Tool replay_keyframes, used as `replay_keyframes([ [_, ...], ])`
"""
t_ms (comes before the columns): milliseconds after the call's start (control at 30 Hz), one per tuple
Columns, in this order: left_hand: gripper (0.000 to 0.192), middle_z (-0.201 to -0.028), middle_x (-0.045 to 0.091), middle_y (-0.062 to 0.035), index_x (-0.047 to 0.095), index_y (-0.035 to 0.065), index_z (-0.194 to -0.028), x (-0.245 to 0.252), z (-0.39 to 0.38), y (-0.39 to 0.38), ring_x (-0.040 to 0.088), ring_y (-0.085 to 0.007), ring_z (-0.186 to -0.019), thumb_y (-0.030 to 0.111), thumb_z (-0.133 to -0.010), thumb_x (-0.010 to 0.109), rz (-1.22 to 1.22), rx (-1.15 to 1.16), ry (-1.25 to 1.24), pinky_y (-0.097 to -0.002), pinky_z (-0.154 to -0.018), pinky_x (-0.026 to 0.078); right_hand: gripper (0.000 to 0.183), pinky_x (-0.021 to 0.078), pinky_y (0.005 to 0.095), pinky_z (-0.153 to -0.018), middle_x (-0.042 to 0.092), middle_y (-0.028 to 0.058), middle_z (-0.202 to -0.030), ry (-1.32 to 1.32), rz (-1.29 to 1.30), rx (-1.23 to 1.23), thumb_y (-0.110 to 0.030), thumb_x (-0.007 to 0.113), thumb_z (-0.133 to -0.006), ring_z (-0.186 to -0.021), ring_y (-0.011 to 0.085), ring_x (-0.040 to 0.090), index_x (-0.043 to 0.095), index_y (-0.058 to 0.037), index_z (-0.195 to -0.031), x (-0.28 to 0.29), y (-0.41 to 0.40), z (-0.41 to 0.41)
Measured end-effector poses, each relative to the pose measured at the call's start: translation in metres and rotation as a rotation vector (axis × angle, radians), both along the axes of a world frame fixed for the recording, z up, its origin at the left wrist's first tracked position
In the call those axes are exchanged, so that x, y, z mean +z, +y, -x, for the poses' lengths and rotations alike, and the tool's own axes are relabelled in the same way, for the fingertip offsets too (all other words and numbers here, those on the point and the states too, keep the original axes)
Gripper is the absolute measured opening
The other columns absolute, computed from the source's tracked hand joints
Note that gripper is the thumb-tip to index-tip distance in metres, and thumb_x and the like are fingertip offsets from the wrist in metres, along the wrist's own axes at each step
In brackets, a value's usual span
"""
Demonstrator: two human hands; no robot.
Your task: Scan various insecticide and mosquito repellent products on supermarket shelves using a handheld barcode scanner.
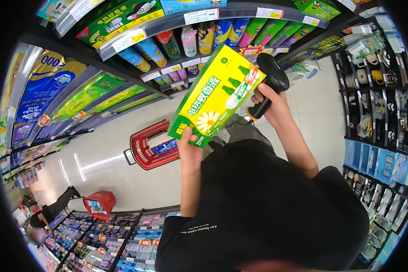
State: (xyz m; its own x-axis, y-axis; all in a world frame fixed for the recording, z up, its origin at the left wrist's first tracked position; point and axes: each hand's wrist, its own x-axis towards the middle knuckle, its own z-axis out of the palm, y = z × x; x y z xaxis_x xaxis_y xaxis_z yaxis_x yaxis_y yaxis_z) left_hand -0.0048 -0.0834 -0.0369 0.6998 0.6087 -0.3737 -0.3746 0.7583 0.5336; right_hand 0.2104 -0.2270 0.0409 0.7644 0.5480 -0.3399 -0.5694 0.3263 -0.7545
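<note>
A green and yellow box of electric mosquito-repellent liquid [217, 98] is held up tilted before my chest. My left hand [189, 146] grips its lower left corner, thumb on the front face. At the box's right end, my right hand [273, 102] is closed around the handle of a black handheld barcode scanner [275, 73]. The right thumb lies close to the box edge; whether it presses on the box I cannot tell. The scanner's head sits just beyond the box's upper right corner, and a dark cord hangs from its handle.
Shelves ahead hold spray cans [204, 37] and a large green box [122, 22] above price tags. A red shopping basket [136, 139] with goods inside stands on the tiled floor [112, 183]. Farther left, another person [51, 212] is beside a second red basket [105, 204]. Racks [377, 149] line the right.
</note>
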Motion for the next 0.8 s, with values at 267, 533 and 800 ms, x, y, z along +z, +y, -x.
replay_keyframes([
  [267,0.05,-0.136,0.058,-0.0161,0.045,-0.0017,-0.14,-0.027,0.023,0.009,0.059,-0.0291,-0.124,0.015,-0.096,0.061,-0.061,-0.01,0.016,-0.0443,-0.106,0.049,0.053,0.0428,0.0264,-0.061,0.064,0.003,-0.087,-0.265,0.217,0.111,-0.004,0.077,-0.082,-0.067,0.0094,0.054,0.058,0.0,-0.131,0.002,-0.035,0.002],
  [533,0.059,-0.135,0.055,-0.0098,0.041,0.0042,-0.145,0.001,0.035,0.011,0.056,-0.0202,-0.121,0.004,-0.091,0.066,-0.166,-0.038,0.147,-0.036,-0.103,0.046,0.029,0.0452,0.0285,-0.06,0.061,0.0026,-0.084,-0.188,0.428,0.194,-0.007,0.075,-0.085,-0.065,0.0114,0.056,0.059,-0.0034,-0.11,-0.015,-0.061,0.013],
  [800,0.063,-0.141,0.052,-0.0083,0.033,0.0079,-0.155,0.02,0.016,0.019,0.051,-0.0166,-0.124,0.008,-0.098,0.06,-0.445,-0.146,0.222,-0.0307,-0.105,0.04,0.035,0.0447,0.0279,-0.061,0.063,0.002,-0.08,-0.203,0.396,0.142,-0.006,0.081,-0.08,-0.067,0.0097,0.058,0.064,-0.0013,-0.111,-0.023,-0.075,0.015],
])
